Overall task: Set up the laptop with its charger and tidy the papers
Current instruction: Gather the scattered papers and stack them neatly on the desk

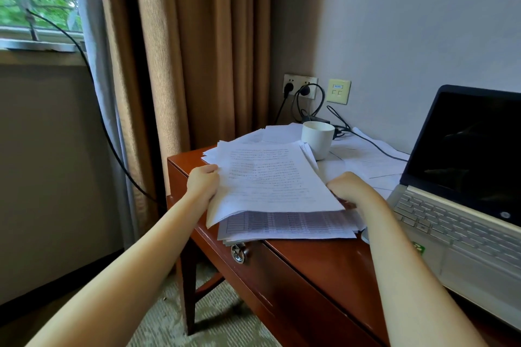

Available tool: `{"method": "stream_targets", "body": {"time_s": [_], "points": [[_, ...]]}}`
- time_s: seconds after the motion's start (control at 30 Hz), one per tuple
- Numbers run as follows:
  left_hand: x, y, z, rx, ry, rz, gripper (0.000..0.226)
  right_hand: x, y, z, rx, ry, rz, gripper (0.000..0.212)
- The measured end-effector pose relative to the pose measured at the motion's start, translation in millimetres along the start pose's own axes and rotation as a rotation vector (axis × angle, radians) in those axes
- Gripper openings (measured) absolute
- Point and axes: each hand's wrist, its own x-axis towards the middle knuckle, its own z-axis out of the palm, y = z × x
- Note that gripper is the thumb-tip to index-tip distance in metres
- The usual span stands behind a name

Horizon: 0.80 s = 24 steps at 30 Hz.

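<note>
A sheaf of printed papers (270, 180) is held at the left end of the wooden desk's tabletop (310, 259). Its near edge is lifted off a sheet printed with a table (287, 224), which overhangs the front edge. The sheaf's left edge is gripped by the left hand (203, 182), with the fingers curled round it. Its right edge is gripped by the right hand (346, 187), whose fingertips are hidden beneath the paper. A white mug (318, 139) is stood among loose sheets near the back edge. The laptop (456, 191) is set open, screen dark, at the right end. A black cable (372, 144) is laid over the loose sheets from behind the screen toward the wall socket (300, 86).
</note>
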Motion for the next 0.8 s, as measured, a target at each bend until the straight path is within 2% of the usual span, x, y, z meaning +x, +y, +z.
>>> {"method": "stream_targets", "body": {"time_s": [0.07,0.17,0.37,0.47,0.67,0.8], "points": [[0,-2,-2,-0.015,-0.001,0.007,0.042,0,2,1,-0.007,0.014,-0.004,0.030],[-1,-3,-5,-0.025,-0.011,0.001,0.042,1,7,4,-0.034,0.039,-0.055,0.019],[-11,-1,-3,0.039,-0.040,0.044,0.045,-10,7,7,0.012,0.094,-0.150,0.038],[-16,-1,1,0.095,-0.045,0.093,0.045,-21,2,5,0.019,0.114,-0.207,0.035],[-25,3,7,0.205,-0.029,0.158,0.043,-27,1,9,0.133,0.084,-0.260,0.032],[-26,2,6,0.211,-0.025,0.132,0.042,-25,3,11,0.129,0.046,-0.250,0.032]]}}
